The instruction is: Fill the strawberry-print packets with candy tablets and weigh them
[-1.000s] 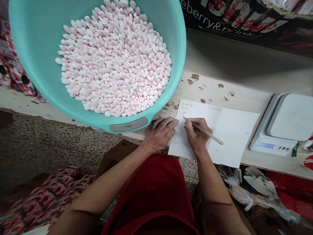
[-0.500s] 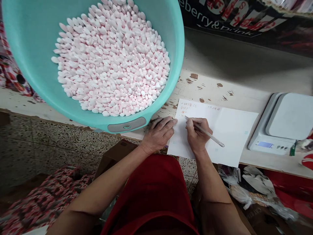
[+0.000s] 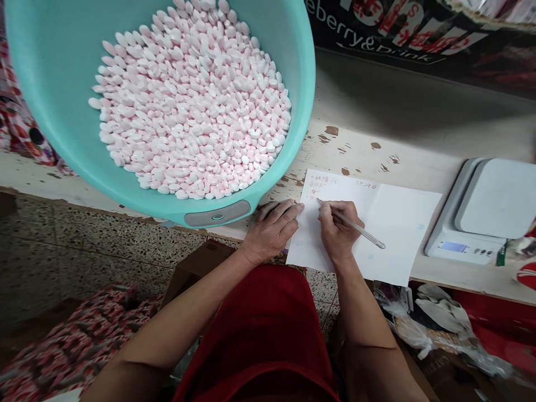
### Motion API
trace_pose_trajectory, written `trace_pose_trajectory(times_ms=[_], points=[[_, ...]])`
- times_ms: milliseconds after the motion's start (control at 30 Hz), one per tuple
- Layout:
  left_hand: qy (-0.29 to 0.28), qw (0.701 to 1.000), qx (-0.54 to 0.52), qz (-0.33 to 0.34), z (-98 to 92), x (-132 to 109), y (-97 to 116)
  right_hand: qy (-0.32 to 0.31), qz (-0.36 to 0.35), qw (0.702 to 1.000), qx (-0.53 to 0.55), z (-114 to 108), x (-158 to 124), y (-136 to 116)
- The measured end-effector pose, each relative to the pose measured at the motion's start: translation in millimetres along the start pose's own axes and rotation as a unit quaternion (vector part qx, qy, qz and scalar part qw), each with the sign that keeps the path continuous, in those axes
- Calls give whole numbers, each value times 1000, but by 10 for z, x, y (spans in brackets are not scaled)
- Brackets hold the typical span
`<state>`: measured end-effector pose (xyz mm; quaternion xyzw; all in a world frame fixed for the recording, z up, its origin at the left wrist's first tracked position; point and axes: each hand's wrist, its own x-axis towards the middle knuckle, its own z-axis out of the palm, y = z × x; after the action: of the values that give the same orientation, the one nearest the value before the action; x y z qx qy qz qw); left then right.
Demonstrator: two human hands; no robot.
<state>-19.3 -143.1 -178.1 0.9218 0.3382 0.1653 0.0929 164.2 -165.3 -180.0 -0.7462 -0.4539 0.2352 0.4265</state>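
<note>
My right hand (image 3: pixel 337 229) is closed around a clear pen (image 3: pixel 355 227), its tip touching a white sheet of paper (image 3: pixel 391 223) that bears a few lines of orange writing near its top left. My left hand (image 3: pixel 274 228) lies flat with fingers stretched out, pressing the sheet's left edge against the worn table (image 3: pixel 360 139). Just left of it, a large teal basin (image 3: pixel 71 111) full of pink-white candies (image 3: pixel 192 100) overhangs the table's front edge.
A white digital scale (image 3: pixel 481 212) stands right of the paper. A dark printed banner (image 3: pixel 419 33) runs along the back. Below the table lie patterned red wrappers (image 3: pixel 75 340), a cardboard box (image 3: pixel 196 262) and crumpled plastic bags (image 3: pixel 435 318) on a speckled floor.
The pen tip has shifted slightly right on the sheet. The view has drifted a little; my left hand stays put.
</note>
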Motion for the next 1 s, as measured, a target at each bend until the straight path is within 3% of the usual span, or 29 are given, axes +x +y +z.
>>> trace_pose_trajectory(times_ms=[233,733,867,1000], points=[[4,1000,-9,-4,0,6,2,2,-30,999,-25,-1,35,-51],[1,1000,-14,-8,-8,5,-3,4,2,1000,4,-3,-17,13],[-3,1000,-16,-5,1,-8,-7,-2,35,998,60,-23,12,-21],[-3,1000,-8,-8,-15,-5,-4,-25,97,977,188,-110,132,-142]])
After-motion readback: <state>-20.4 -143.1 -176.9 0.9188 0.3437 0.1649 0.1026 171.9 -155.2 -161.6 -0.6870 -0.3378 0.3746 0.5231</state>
